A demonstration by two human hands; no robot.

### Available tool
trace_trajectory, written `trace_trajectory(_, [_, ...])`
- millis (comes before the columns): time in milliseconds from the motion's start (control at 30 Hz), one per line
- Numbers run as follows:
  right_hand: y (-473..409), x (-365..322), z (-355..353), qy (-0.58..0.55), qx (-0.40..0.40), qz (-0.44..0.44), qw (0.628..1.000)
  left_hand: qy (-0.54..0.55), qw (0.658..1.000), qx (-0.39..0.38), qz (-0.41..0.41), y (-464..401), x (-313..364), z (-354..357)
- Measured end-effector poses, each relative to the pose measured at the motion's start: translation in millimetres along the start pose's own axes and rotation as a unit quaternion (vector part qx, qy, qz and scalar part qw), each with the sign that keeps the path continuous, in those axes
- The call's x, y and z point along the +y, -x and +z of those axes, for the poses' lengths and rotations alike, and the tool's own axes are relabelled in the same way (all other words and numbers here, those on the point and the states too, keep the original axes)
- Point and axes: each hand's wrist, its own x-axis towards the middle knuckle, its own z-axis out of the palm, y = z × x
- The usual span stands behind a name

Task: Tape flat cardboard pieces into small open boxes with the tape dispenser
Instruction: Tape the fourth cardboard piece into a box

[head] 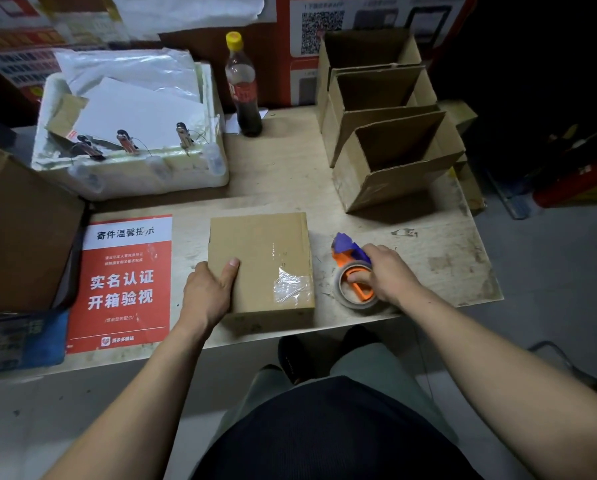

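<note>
Brown corrugated cardboard box (260, 265) sits bottom-up at the near edge of the scuffed pale wooden table (428, 258), a crumpled patch of clear tape (290, 285) on its right near corner. Left hand (208, 292) grips the box's left side, thumb on top, fingers wrapped down out of sight. Right hand (389, 271) grasps the orange-and-purple tape dispenser (354, 271), which rests on the table just right of the box. Judgement: a seam run comes next. Keep the left hand pinning the box so it doesn't slide off the edge, start the tape past the seam end, pull flat and straight, press down before cutting; the wrinkled patch suggests slack tape bunches. Around: row of finished open cardboard boxes (390, 133) at far right, well apart; dark cola bottle with yellow cap (243, 88) behind; white foam bin with papers and clips (130, 133) far left; red-and-white printed notice (124, 282) just left of the left hand. Nothing blocks the dispenser's path.
</note>
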Motion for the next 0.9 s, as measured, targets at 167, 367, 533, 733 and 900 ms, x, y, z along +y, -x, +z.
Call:
trace_trajectory(167, [0.8, 8.1, -1.7, -0.009, -0.026, 0.048, 0.998, -0.013, 0.999, 0.015, -0.042, 3.8, 7.6, 0.7])
trace_trajectory(367, [31.4, -11.3, -21.1, -0.148, 0.046, 0.013, 0.988, 0.01, 0.979, 0.095, 0.18, 42.0, 62.1, -0.5])
trace_trajectory(533, [66.3, -37.4, -41.9, -0.21, 0.101, -0.132, 0.963, 0.3, 0.914, -0.267, -0.058, 76.8, 110.0, 9.0])
trace_trajectory(733, [69.4, -26.5, -41.2, -0.109, 0.155, -0.238, 0.953, 0.391, 0.873, -0.257, -0.136, 76.5, 122.0, 12.2])
trace_trajectory(900, [68.6, -20.4, -43.3, -0.064, 0.171, -0.294, 0.938, 0.288, 0.943, -0.168, -0.009, 71.0, 118.5, 21.1])
